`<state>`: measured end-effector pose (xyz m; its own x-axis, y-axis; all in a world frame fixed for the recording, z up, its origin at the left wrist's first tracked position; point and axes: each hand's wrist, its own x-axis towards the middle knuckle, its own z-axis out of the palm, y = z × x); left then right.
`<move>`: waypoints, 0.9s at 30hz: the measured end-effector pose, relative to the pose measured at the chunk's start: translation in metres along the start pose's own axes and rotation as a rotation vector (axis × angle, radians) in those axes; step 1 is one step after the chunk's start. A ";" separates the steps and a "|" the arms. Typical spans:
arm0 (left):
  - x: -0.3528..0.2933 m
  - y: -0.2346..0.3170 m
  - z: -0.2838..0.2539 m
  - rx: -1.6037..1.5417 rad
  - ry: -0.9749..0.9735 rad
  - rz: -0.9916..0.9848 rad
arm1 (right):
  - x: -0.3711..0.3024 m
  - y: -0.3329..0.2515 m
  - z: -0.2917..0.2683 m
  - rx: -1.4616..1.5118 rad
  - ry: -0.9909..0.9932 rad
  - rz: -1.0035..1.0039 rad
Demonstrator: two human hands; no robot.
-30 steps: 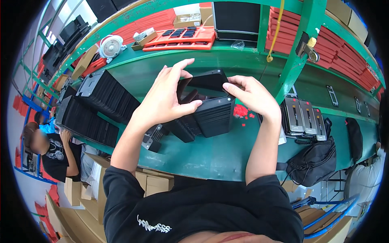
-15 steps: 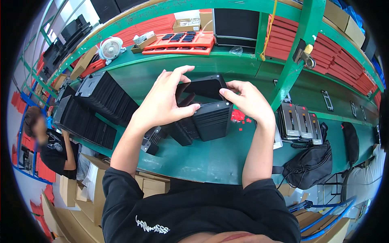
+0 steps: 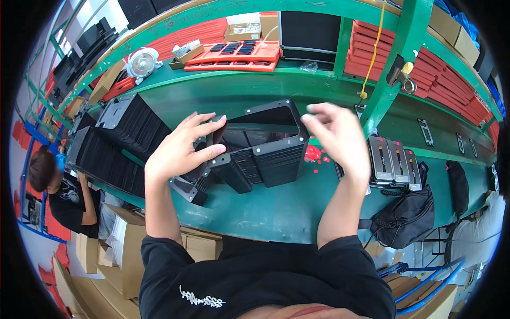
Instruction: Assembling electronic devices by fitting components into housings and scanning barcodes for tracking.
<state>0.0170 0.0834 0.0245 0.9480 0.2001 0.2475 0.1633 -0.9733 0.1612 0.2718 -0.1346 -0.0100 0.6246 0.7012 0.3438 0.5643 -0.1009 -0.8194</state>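
Note:
A tall stack of black plastic frames (image 3: 281, 162) stands on the green bench in front of me, small silver dots at its top corners. Dark, glossy, reflective surfaces show inside the topmost frame. At the stack's left edge is my left hand (image 3: 172, 154), thumb and fingers spread, its tips close to the upper left corner; whether they touch it I cannot tell. My right hand (image 3: 344, 141), slightly blurred, is apart from the right edge with fingers separated and nothing in them. A small metal-and-black bracket-like piece (image 3: 188, 190) lies below my left wrist.
Tall stacks of black frames (image 3: 143, 127) stand at left. Small red pieces (image 3: 314, 154) lie right of the central stack. Grey flat devices (image 3: 381, 159) and a black bag (image 3: 406, 215) sit farther right. A green post (image 3: 390, 74) rises there. Another person (image 3: 71, 199) is at far left.
My right hand has come off the stack and moved right. My left hand has drawn back leftward, uncovering more of the top frame.

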 end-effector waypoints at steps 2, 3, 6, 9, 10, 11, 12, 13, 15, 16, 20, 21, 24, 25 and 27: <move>-0.002 0.005 -0.002 -0.078 -0.017 -0.107 | -0.005 -0.011 -0.014 0.026 0.243 0.014; -0.002 0.006 -0.004 -0.088 -0.020 -0.111 | -0.007 -0.010 -0.021 0.103 0.373 0.035; 0.010 0.003 -0.011 -0.278 -0.154 -0.136 | -0.003 -0.015 -0.031 -0.062 0.803 -0.031; -0.003 0.003 0.002 -0.354 -0.083 -0.133 | 0.016 0.007 -0.019 0.206 0.561 0.017; -0.007 0.002 0.007 -0.388 -0.046 -0.131 | 0.019 0.011 -0.015 0.339 0.437 0.043; -0.011 0.002 0.014 -0.392 -0.040 -0.147 | 0.016 0.008 -0.012 0.339 0.419 0.041; -0.014 0.002 0.024 -0.426 0.047 -0.111 | 0.010 0.004 -0.010 0.436 0.234 -0.028; -0.015 0.000 0.035 -0.453 0.143 -0.075 | 0.006 -0.001 -0.007 0.532 0.042 -0.103; -0.011 -0.005 0.055 -0.483 0.253 -0.048 | -0.003 -0.015 -0.006 0.615 -0.167 -0.180; -0.010 -0.010 0.065 -0.523 0.318 -0.009 | -0.009 -0.027 0.001 0.724 -0.505 -0.386; -0.004 -0.022 0.092 -0.625 0.494 0.100 | -0.009 -0.049 0.033 0.623 -1.076 -0.630; -0.004 -0.023 0.095 -0.643 0.531 0.128 | -0.009 -0.050 0.042 0.620 -1.092 -0.632; -0.005 -0.023 0.099 -0.663 0.579 0.137 | -0.011 -0.048 0.061 0.209 -0.861 -0.642; -0.006 -0.023 0.098 -0.666 0.579 0.125 | -0.012 -0.048 0.061 0.206 -0.871 -0.646; -0.005 -0.022 0.099 -0.670 0.584 0.114 | -0.009 -0.047 0.054 0.316 -1.068 -0.705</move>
<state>0.0354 0.0925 -0.0745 0.6288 0.3093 0.7134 -0.2906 -0.7576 0.5845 0.2109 -0.0984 0.0005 -0.5628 0.7583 0.3289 0.3504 0.5793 -0.7359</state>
